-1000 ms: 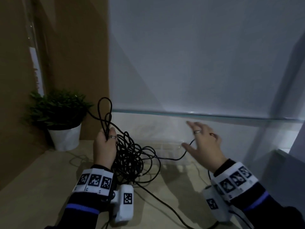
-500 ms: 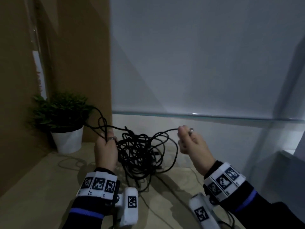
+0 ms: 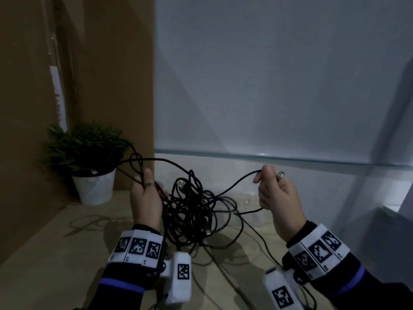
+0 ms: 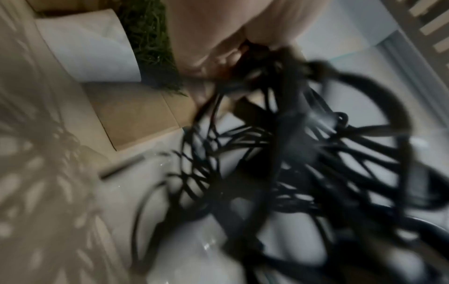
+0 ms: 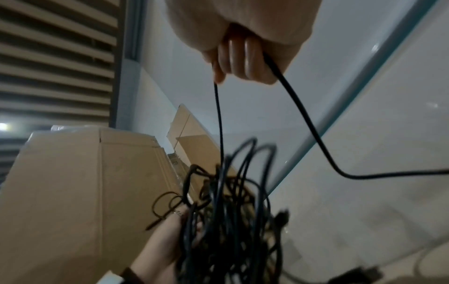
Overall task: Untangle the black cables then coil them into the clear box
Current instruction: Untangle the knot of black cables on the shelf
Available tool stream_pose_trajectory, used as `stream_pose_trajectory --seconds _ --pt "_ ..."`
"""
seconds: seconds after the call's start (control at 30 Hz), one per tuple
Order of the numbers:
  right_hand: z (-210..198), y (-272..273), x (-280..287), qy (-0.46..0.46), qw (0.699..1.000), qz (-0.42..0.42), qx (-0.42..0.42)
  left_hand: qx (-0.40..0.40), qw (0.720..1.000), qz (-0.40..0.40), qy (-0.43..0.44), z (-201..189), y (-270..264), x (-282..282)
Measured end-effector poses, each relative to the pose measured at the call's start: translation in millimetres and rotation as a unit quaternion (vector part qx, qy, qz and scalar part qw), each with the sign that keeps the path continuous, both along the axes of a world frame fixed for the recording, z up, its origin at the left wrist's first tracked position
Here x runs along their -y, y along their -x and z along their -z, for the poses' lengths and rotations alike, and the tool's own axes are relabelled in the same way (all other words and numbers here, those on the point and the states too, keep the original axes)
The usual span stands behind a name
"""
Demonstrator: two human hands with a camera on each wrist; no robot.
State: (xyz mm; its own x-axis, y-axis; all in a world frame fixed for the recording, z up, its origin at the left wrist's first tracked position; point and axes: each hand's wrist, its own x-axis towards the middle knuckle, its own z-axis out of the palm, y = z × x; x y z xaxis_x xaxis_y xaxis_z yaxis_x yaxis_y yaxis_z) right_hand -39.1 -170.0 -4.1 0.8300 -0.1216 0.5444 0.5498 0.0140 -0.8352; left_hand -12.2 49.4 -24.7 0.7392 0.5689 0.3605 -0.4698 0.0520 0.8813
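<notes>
A tangle of black cables (image 3: 192,209) hangs over the beige table (image 3: 55,253), its lower loops touching the top. My left hand (image 3: 146,195) grips a bunch of strands at the tangle's left side, with loops sticking up above the fingers. My right hand (image 3: 269,186) pinches a single strand that runs down-left into the tangle. The right wrist view shows that strand (image 5: 303,119) leaving my curled fingers (image 5: 243,63), with the tangle (image 5: 226,221) below. In the blurred left wrist view, cables (image 4: 291,163) spill from my fingers (image 4: 218,57). The clear box (image 3: 252,211) lies behind the tangle, mostly hidden.
A potted plant (image 3: 89,166) in a white pot stands at the back left, touched by one cable loop. Brown cardboard panels (image 3: 107,86) rise behind it. A glass shelf edge (image 3: 268,156) runs across the white wall. Loose cable ends trail toward the table's front.
My right hand went from open near the clear box to gripping one strand, and now draws it up and to the right. The tangle has spread wider. My left hand keeps its hold.
</notes>
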Motion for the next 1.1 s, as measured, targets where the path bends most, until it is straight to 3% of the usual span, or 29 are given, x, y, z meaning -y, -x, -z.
stream_pose_trajectory --seconds 0.07,0.17,0.3,0.37,0.47,0.53,0.6,0.67,0.73,0.8,0.87,0.9,0.97,1.0,1.03,1.1 --pt "-0.2 -2.7 3.7 0.126 0.992 0.022 -0.019 0.002 1.000 0.007 -0.009 2.4 -0.6 2.2" --pt "2.9 -7.9 7.2 0.323 0.944 0.040 -0.055 -0.002 0.999 0.035 -0.012 7.1 -6.4 2.8" --pt "9.7 -8.8 1.5 0.464 0.880 0.087 -0.054 -0.007 0.998 0.047 -0.043 9.2 -8.2 4.4" --pt "11.8 -10.5 -6.3 0.570 0.813 0.111 -0.055 -0.008 0.998 0.050 -0.044 9.0 -7.8 5.3" --pt "16.2 -18.5 -23.7 0.724 0.681 0.087 -0.062 -0.043 0.995 0.058 -0.066 12.9 -12.7 2.8" --pt "20.5 -20.5 -39.0 0.768 0.634 0.027 -0.087 -0.111 0.985 0.078 -0.110 17.0 -17.6 -1.6" --pt "25.5 -20.3 -50.4 0.780 0.620 -0.007 -0.088 -0.205 0.955 0.103 -0.189 18.5 -16.4 -8.0" --pt "27.3 -19.1 -54.7 0.767 0.634 -0.025 -0.094 -0.248 0.923 0.152 -0.252 16.8 -10.0 -11.0" --pt "24.9 -17.3 -53.3 0.732 0.666 -0.044 -0.139 -0.265 0.891 0.202 -0.309 18.4 -6.6 -13.8" --pt "22.8 -22.0 -48.3 0.692 0.703 -0.048 -0.159 -0.271 0.876 0.229 -0.327 18.5 -2.7 -17.2" --pt "19.9 -25.1 -42.5 0.633 0.760 -0.037 -0.142 -0.258 0.886 0.228 -0.312 19.2 -3.5 -20.2" --pt "19.2 -26.5 -39.0 0.570 0.810 -0.029 -0.136 -0.242 0.898 0.224 -0.292 18.8 -5.3 -20.5" --pt "20.4 -25.3 -32.1 0.347 0.922 -0.021 -0.172 -0.211 0.924 0.230 -0.219 16.4 -7.6 -19.7" --pt "20.8 -24.5 -29.2 0.233 0.955 -0.016 -0.180 -0.201 0.933 0.234 -0.185 15.2 -8.7 -19.1" --pt "21.9 -24.1 -26.9 0.148 0.973 -0.008 -0.179 -0.193 0.937 0.239 -0.166 13.6 -8.4 -18.5" --pt "25.6 -23.7 -26.4 0.074 0.984 0.014 -0.159 -0.186 0.933 0.250 -0.182 11.1 -6.6 -16.2"
